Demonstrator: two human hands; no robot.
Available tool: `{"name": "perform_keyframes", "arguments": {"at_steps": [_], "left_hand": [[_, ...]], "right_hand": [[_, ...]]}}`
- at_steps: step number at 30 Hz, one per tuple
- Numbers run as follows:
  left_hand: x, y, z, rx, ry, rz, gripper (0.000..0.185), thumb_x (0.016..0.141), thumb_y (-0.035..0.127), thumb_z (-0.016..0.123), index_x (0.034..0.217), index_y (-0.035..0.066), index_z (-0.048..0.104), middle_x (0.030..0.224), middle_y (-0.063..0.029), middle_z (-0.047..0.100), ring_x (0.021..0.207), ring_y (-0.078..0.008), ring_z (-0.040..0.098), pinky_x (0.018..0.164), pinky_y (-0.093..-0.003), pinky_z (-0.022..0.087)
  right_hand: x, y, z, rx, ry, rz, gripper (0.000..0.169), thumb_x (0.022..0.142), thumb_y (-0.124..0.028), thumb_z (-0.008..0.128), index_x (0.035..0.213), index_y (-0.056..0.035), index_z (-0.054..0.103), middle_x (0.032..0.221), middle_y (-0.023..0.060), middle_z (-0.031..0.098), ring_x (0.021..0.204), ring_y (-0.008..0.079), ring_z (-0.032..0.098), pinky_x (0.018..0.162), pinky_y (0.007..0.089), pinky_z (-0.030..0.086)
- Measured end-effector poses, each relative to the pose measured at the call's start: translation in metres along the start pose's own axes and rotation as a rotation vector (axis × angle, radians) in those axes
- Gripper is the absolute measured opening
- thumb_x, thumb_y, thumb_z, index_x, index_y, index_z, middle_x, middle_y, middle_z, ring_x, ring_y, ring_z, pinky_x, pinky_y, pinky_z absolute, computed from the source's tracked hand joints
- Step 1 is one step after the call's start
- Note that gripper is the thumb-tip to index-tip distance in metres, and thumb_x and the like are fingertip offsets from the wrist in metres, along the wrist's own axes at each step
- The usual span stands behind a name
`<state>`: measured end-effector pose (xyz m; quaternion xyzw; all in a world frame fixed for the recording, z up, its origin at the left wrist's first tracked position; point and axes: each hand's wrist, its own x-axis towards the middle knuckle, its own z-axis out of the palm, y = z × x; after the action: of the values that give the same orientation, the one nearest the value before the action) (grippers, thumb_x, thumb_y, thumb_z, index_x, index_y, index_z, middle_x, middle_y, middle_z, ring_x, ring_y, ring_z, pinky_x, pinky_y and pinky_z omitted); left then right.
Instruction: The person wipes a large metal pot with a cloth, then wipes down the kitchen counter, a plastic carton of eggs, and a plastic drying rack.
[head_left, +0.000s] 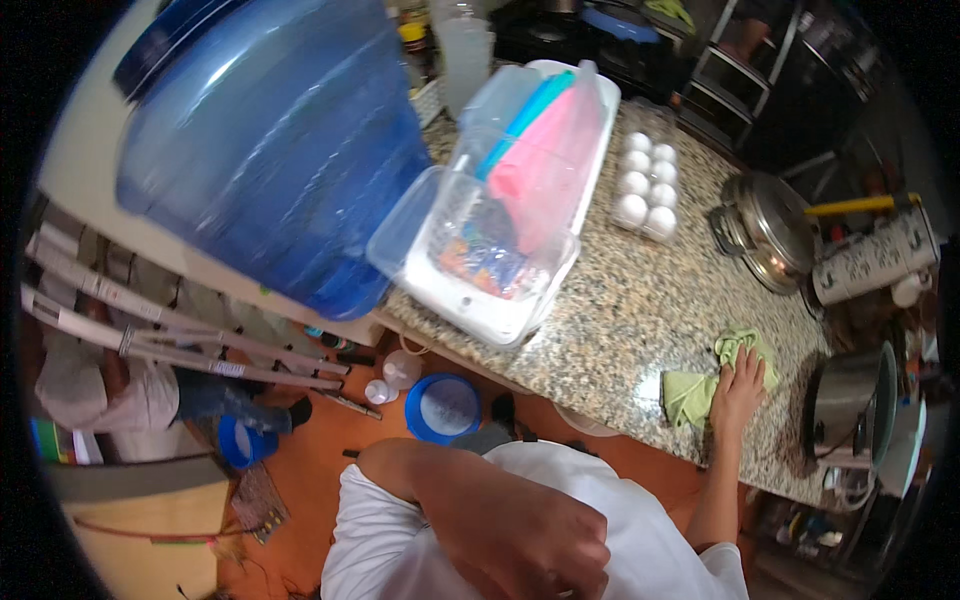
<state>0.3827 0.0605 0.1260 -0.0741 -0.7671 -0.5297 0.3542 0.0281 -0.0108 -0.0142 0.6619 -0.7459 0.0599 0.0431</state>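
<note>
My right hand (738, 388) presses down on a crumpled light-green cloth (688, 397), fingers spread over its bunched end. The cloth lies on a speckled granite countertop (660, 296), close to the front edge. My left hand (536, 551) is held in front of my chest with the fingers curled in, and nothing shows in it. Left of the cloth stands a white plastic basket (487, 322) holding clear lids, pink and turquoise pieces and a plastic-wrapped packet (484, 259). Behind the cloth sits a clear carton of white eggs (646, 184).
A large blue water jug (277, 150) stands at left. A lidded metal pot (772, 225) and another pot (847, 409) line the right side. Below are a blue bucket (444, 406) and an aluminium ladder (187, 345), with another person (127, 390) beyond it.
</note>
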Motion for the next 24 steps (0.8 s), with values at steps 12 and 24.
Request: {"name": "perform_keyframes", "arguments": {"at_steps": [12, 24], "left_hand": [[0.004, 0.028, 0.037, -0.129, 0.843, -0.164, 0.027, 0.086, 0.023, 0.066, 0.095, 0.0, 0.055, 0.084, -0.01, 0.064, 0.07, -0.0246, 0.065, 0.064, -0.0282, 0.05], [0.124, -0.025, 0.106, -0.263, 1.018, 0.426, 0.045, 0.095, 0.026, 0.043, 0.085, -0.013, 0.063, 0.073, -0.0212, 0.059, 0.059, -0.0267, 0.057, 0.053, -0.0303, 0.048]], "right_hand": [[0.02, -0.024, 0.003, 0.064, 0.014, -0.323, 0.053, 0.09, -0.029, 0.049, 0.139, -0.0094, 0.04, 0.144, 0.0148, 0.036, 0.133, 0.0398, 0.028, 0.102, 0.0606, 0.02], [0.016, 0.006, -0.016, 0.143, 0.052, -0.387, 0.057, 0.089, -0.031, 0.053, 0.139, -0.0094, 0.039, 0.143, 0.0244, 0.032, 0.133, 0.0403, 0.028, 0.105, 0.0542, 0.023]]}}
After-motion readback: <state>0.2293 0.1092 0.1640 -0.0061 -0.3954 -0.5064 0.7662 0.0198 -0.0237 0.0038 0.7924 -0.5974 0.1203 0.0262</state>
